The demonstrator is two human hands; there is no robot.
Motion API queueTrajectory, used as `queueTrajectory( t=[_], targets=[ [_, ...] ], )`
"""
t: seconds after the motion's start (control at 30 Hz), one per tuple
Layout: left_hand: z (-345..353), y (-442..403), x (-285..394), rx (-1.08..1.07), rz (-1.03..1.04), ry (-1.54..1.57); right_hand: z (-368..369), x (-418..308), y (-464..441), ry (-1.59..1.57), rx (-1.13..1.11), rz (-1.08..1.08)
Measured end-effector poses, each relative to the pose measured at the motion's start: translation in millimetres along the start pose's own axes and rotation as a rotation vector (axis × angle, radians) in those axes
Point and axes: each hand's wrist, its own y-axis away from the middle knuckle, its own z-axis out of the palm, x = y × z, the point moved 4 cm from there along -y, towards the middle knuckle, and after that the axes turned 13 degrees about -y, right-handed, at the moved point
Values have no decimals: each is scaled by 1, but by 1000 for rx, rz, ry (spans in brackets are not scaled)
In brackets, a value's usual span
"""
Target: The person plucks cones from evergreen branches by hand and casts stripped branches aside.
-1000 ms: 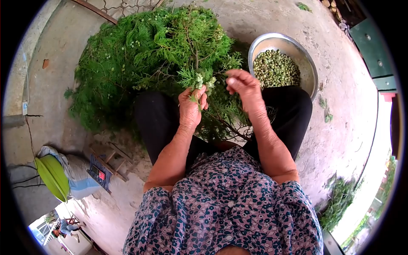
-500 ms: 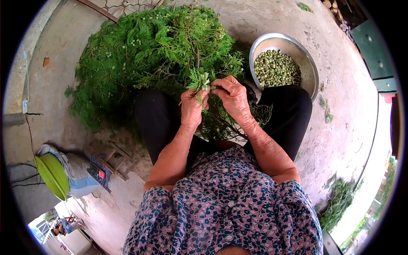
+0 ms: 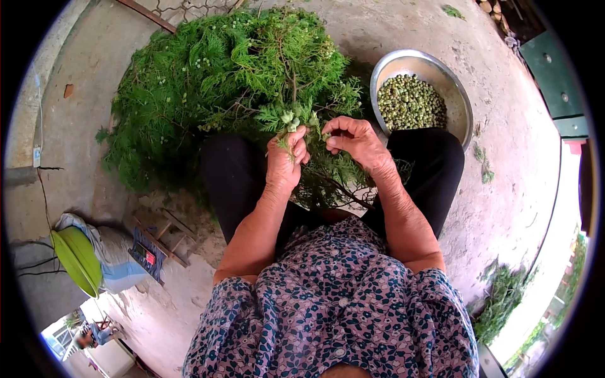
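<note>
My left hand (image 3: 287, 159) is closed around a green conifer sprig (image 3: 271, 116), its scaly leaves and a few pale green cones (image 3: 291, 121) sticking out above the fingers. To the right, a short way off, my right hand (image 3: 358, 143) is pinched, thumb against forefinger, with a small green cone partly hidden at the fingertips. Beyond both hands lies a big heap of cut conifer branches (image 3: 208, 82), dotted with pale cones. A metal basin (image 3: 463, 104) at the right of the heap holds many small green cones (image 3: 413, 102).
My knees in dark trousers (image 3: 428, 164) flank the hands, the right one against the basin's near side. Leafless-looking twigs (image 3: 340, 188) lie between the legs. A small wooden stool (image 3: 167, 236) and a lime-green basin (image 3: 79, 261) are at left. Loose greenery (image 3: 501, 302) lies at lower right.
My right hand has drawn away from the sprig, slightly right and down. My left hand has tilted a little, so more cones show above its fingers.
</note>
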Motion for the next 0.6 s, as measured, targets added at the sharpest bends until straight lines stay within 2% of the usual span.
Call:
queueTrajectory(
  t=[0.07, 0.13, 0.2, 0.3, 0.33, 0.43, 0.6],
  targets=[
    [1, 1, 2, 0, 3, -3, -3, -4, 1, -24, 8, 9],
    [0, -1, -1, -22, -12, 9, -6, -6, 2, -231, 108, -34],
    [-1, -2, -2, -7, -8, 7, -6, -3, 2, -208, 101, -30],
    [1, -2, -2, 15, 6, -8, 5, -4, 1, 74, 29, 10],
    [1, -2, -1, 23, 20, -21, 7, -3, 1, 73, 28, 10],
    [0, -1, 0, 2, 35, -69, 11, 2, 0, 201, 12, -63],
    [-5, -2, -1, -13, 16, -10, 5, 1, 0, 176, 33, -33]
  ],
)
